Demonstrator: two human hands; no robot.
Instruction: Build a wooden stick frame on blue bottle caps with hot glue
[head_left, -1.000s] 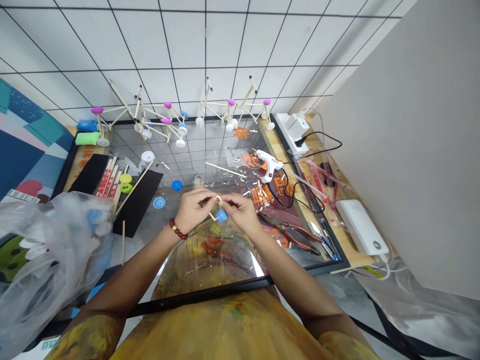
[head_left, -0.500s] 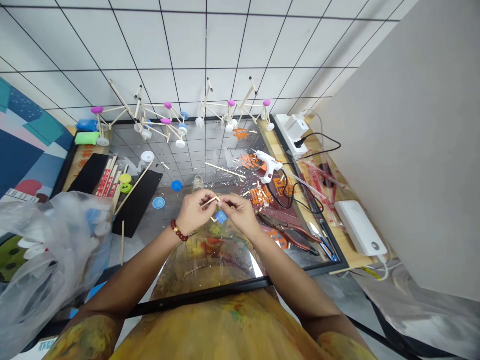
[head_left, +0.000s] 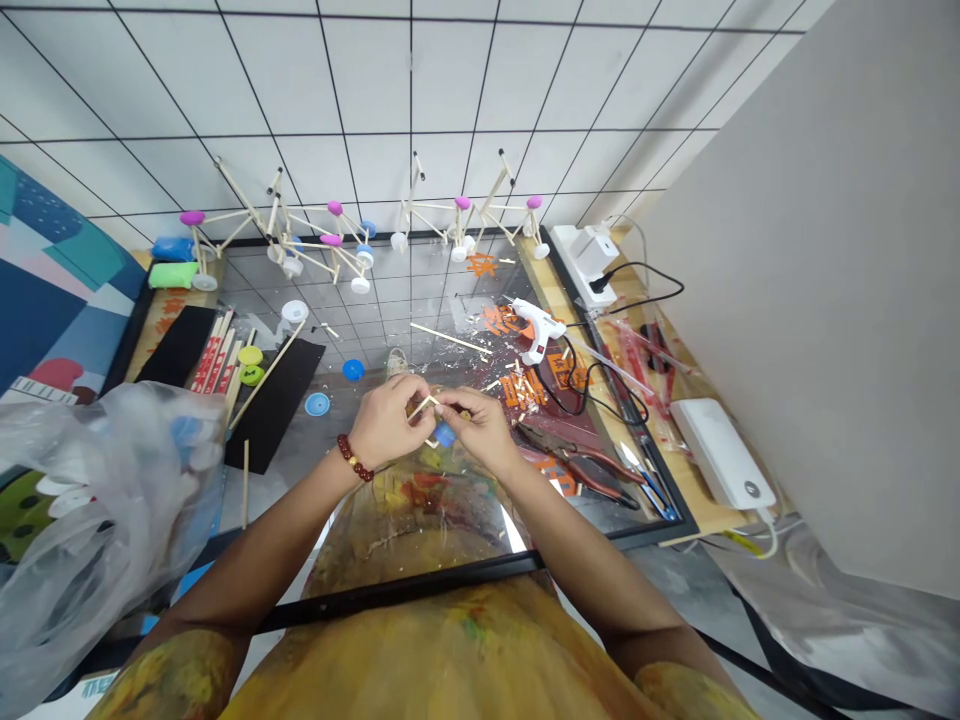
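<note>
Near the front of the glass-topped table (head_left: 420,520), both my hands are pinched around a small frame of thin wooden sticks (head_left: 421,406). My left hand (head_left: 388,418), with a beaded bracelet (head_left: 355,458) at the wrist, is closed on its left side. My right hand (head_left: 477,424) pinches the corner where two sticks meet. A blue bottle cap (head_left: 444,434) sits just below the fingertips, beside the sticks; whether it is joined to them is hidden. Two loose caps, a blue cap (head_left: 353,370) and a light-blue cap (head_left: 317,404), lie left of my hands.
Several stick-and-cap tricycle models (head_left: 334,250) stand along the back wall. To the right lie a white glue gun (head_left: 537,330) with its cord, pliers (head_left: 592,470), a power strip (head_left: 583,262) and a white box (head_left: 721,455). A plastic bag (head_left: 112,520) and black sheets (head_left: 277,410) are at left.
My left hand has shifted very slightly, and the stick between my fingers is tilted a little more steeply. Both hands keep their pinch; everything else stays in place.
</note>
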